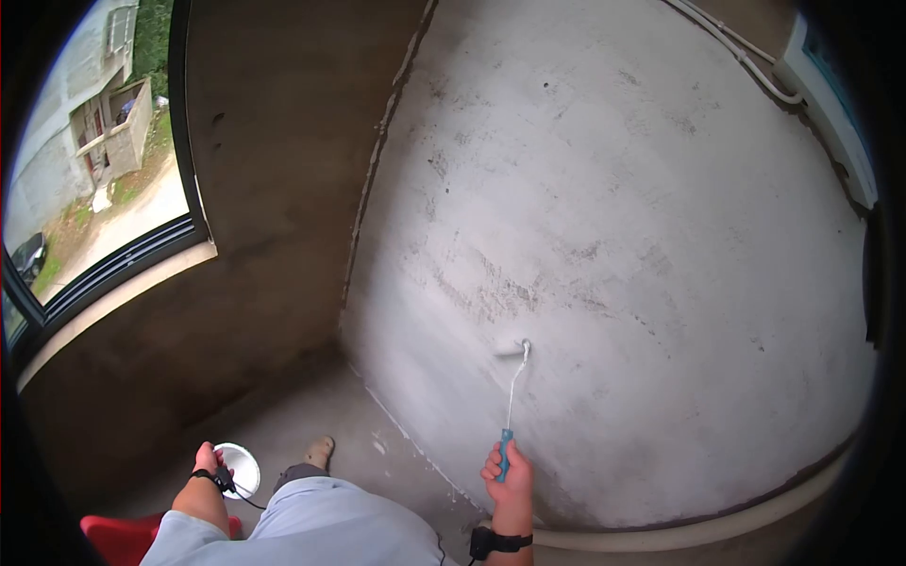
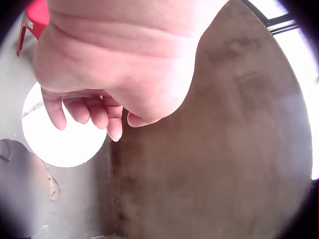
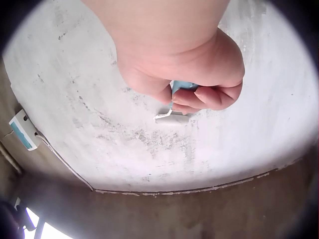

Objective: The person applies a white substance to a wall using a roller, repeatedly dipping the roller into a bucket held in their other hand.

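Observation:
My right hand [image 1: 510,472] grips the blue handle [image 1: 505,453] of a paint roller. The roller's white sleeve [image 1: 511,349] lies against the whitish wall [image 1: 604,236], at the end of a thin, paint-smeared metal rod [image 1: 513,391]. In the right wrist view the fingers curl round the handle, and the sleeve [image 3: 172,120] shows beyond them. Low at the left, my left hand [image 1: 207,459] holds a round white bucket [image 1: 247,472]. From the left wrist, its curled fingers [image 2: 97,112] overlap the bucket [image 2: 65,144], whose inside is a bright white glare.
A red plastic stool [image 1: 118,538] stands behind the left arm. Left of the corner is a brown, unpainted wall [image 1: 274,189] with a window [image 1: 123,245]. A pale pipe [image 1: 679,538] runs along the wall's foot. A white-and-teal box [image 1: 830,104] is at upper right.

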`<state>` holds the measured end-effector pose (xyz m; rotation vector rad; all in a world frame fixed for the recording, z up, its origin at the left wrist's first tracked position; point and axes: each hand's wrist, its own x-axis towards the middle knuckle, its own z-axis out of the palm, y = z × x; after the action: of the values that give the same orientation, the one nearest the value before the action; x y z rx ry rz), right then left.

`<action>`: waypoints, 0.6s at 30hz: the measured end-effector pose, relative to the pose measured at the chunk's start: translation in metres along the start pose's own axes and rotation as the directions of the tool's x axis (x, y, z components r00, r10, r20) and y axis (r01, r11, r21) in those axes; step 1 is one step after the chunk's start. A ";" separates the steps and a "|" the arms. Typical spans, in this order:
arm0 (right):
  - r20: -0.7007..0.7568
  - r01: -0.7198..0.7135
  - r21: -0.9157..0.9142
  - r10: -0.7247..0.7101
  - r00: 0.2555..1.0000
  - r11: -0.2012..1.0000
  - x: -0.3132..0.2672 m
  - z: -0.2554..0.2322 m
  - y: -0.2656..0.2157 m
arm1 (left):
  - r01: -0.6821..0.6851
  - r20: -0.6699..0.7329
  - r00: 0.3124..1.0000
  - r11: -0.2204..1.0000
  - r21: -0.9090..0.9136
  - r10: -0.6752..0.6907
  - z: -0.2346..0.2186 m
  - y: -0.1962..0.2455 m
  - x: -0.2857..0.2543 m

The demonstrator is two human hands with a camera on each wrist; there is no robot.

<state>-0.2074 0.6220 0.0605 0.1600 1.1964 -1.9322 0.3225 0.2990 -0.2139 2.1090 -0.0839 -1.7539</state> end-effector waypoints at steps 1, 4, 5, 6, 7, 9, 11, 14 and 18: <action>0.008 -0.004 -0.009 0.004 1.000 1.000 0.006 0.006 0.001 | 0.004 -0.001 1.000 1.000 -0.012 -0.004 -0.001 0.003 0.004; 0.027 -0.028 0.003 0.028 0.999 1.000 0.020 0.025 0.006 | 0.006 -0.006 1.000 1.000 -0.012 -0.006 -0.008 0.009 0.022; 0.035 -0.047 0.029 0.046 0.998 0.998 0.024 0.032 0.008 | 0.003 0.002 1.000 1.000 -0.019 -0.003 -0.011 0.011 0.031; 0.043 -0.067 0.055 0.065 0.997 0.996 0.029 0.039 0.010 | -0.001 0.009 1.000 1.000 -0.026 0.002 -0.013 0.012 0.036; 0.051 -0.070 0.049 0.067 0.996 0.996 0.034 0.045 0.011 | -0.001 0.009 1.000 0.999 -0.036 0.001 -0.015 0.013 0.039; 0.092 -0.092 0.008 0.091 0.992 0.996 0.043 0.056 0.015 | -0.017 -0.023 1.000 0.998 -0.056 0.016 -0.018 0.017 0.042; 0.121 -0.121 0.013 0.119 0.986 0.993 0.048 0.069 0.017 | -0.019 -0.028 0.999 0.997 -0.081 0.017 -0.019 0.019 0.049; 0.185 -0.154 0.024 0.147 0.972 0.988 0.049 0.089 0.016 | -0.015 -0.044 0.999 0.994 -0.104 0.010 -0.015 0.028 0.052; 0.411 -0.212 0.084 0.160 0.898 0.974 0.059 0.090 0.014 | -0.011 -0.065 0.998 0.995 -0.100 0.004 -0.007 0.035 0.050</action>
<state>-0.2084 0.5146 0.0701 -0.0559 0.7563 -1.7624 0.3469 0.2533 -0.2481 2.0885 0.0139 -1.6487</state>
